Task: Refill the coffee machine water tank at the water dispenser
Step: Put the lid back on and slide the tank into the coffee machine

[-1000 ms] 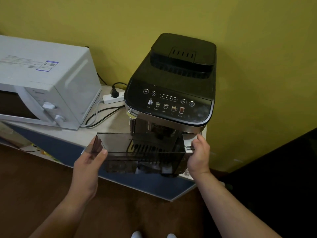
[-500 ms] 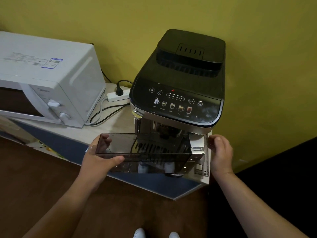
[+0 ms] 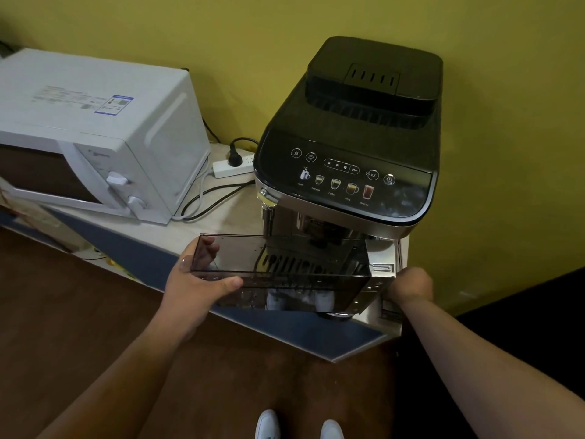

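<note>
Since the earlier frame the right hand has dropped from the machine's right side to the tank's right end, and the left hand keeps its grip on the tank's left end; the tank stays level in front of the machine.

Tank: smoky transparent box, long side facing the person, held out past the counter's front edge; its silver right end panel lies just beside the machine's lower right front.

Left hand: grasping the tank, thumb along the near wall, fingers seen through the far side.

Right hand: curled at the tank's right end; whether it grips the tank cannot be told.

Machine: black top, lit icon panel, standing at the right end of the counter, near the front corner.

Microwave: white, at the counter's left; a power strip lies at the rear edge between microwave and machine, cables trailing forward.
</note>
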Available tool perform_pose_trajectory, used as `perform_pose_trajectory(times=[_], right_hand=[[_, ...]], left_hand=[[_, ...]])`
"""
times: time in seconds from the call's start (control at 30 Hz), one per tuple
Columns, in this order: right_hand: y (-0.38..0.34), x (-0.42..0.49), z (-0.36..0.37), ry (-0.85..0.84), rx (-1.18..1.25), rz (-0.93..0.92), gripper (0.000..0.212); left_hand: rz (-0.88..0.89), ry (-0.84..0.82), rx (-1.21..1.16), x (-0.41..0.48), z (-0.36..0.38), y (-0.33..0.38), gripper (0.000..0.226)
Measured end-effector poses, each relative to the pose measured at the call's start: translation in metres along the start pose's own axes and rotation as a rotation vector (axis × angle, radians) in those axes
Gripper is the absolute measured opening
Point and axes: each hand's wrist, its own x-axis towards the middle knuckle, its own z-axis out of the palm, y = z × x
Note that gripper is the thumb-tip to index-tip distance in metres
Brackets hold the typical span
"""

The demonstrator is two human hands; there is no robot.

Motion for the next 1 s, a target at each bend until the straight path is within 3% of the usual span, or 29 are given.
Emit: perform_pose_trajectory(times=[0.3,0.63,0.83,1.0], right_hand=[[0.038,-0.022,-0.043,0.155,0.074,-0.046,0.026],[0.05,-0.081,-0.106,0.353,0.287,-0.169,0.003],[0.055,-0.107,-0.132,0.332,0.458,-0.368,0.017],[0.038,-0.129,-0.15,0.242,0.317,-0.665,0.036]], left_hand=[[0.042,-0.097,0.072,0.004,-0.008,-0.001,0.064],[0.064,-0.091,0.072,0.004,-0.009,-0.002,0.064],[0.041,-0.099,0.052,0.003,-0.013,-0.004,0.063],[0.03,-0.104,0.051,0.003,-0.015,-0.007,0.064]])
